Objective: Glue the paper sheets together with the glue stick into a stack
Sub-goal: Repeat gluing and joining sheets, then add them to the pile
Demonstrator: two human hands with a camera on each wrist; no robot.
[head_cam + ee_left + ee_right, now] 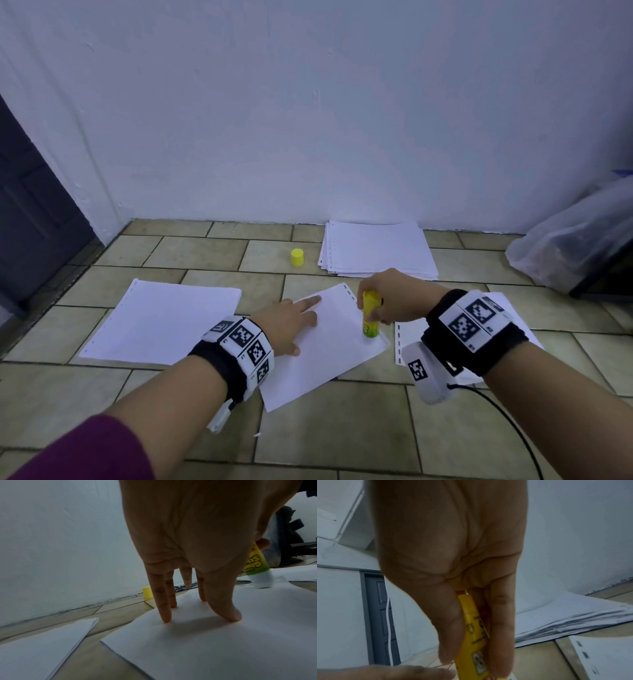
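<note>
Forearms fill the near edge of the head view, each wrist banded with black-and-white markers. Left hand (291, 325) lies with straight, spread fingers (165, 614) pressing the tilted middle sheet (329, 356) onto the tiled floor (342, 445). Right hand (394, 298) curls its thumb and fingers round the yellow glue stick (370, 318), upright with its white tip (262, 580) touching the sheet's right part (whether glue has come off there cannot be made out). Another sheet (402, 342) lies mostly hidden under the right wrist. Left of the middle sheet rests a thin pile (164, 318); farther off, against the pale wall (308, 120), sits a thicker paper stack (376, 250), with the yellow cap (297, 257) just beside it on the left. A dark door (30, 212) is cut off at far left, a cloudy plastic bag (575, 240) at far right.
</note>
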